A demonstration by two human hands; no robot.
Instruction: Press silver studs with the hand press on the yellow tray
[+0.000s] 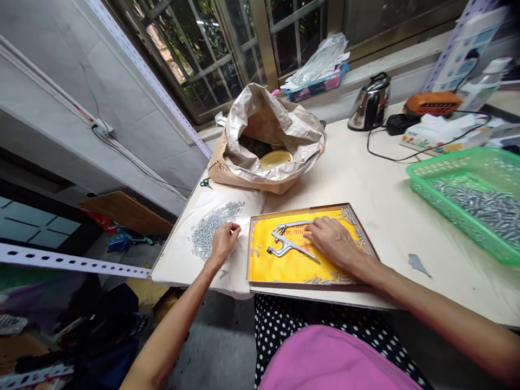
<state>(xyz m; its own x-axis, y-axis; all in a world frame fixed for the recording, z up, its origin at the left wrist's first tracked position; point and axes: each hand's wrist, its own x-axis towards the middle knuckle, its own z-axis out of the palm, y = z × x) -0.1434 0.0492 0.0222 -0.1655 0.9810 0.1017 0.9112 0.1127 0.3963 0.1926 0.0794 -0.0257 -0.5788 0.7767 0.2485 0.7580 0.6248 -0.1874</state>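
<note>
Beside a pile of small silver metal pins [213, 227] on a white cloth, my left hand [224, 242] has its thumb and fingers pinched together. Whatever is between those fingertips is too small to make out. My right hand [331, 241] is over the right half of a shallow tray [248, 260] lined with a yellow sheet [264, 268]. Its fingers are curled down at the end of one handle of silver hand pliers [290, 244]; what they hold is hidden. The pliers lie on the sheet with handles spread. Loose pins [325, 280] lie along the tray's edges.
A large open paper sack [276, 181] with a yellow bowl [276, 158] inside stands behind the tray. Small green scissors [206, 183] lie left of it. To the right is a green plastic basket [426, 192] of metal pins. A kettle [369, 103] and cables are farther back.
</note>
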